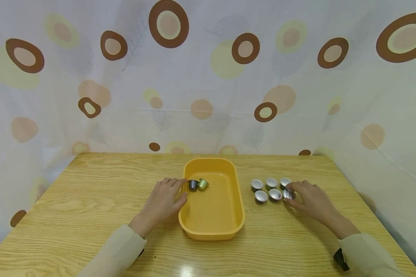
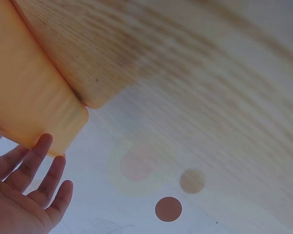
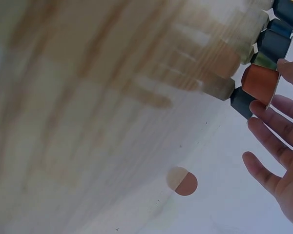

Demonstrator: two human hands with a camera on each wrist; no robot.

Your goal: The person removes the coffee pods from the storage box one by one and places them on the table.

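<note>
My right hand (image 1: 310, 200) pinches an orange-brown coffee capsule (image 3: 260, 84) between thumb and forefinger, its other fingers spread. That capsule is at the near right of a small group standing foil lid up, among them a capsule (image 1: 261, 196) at the near left and a dark blue one (image 3: 274, 45). My left hand (image 1: 164, 200) is at the left rim of the yellow tray (image 1: 212, 233), fingers loosely extended and touching its edge. Inside the tray, close to those fingertips, a dark grey capsule (image 1: 193, 185) and a green capsule (image 1: 203, 184) lie side by side.
The tray stands mid-table, with the capsule group to its right on the wooden table (image 1: 100, 200). A patterned cloth (image 1: 201, 84) hangs behind the table and along both sides.
</note>
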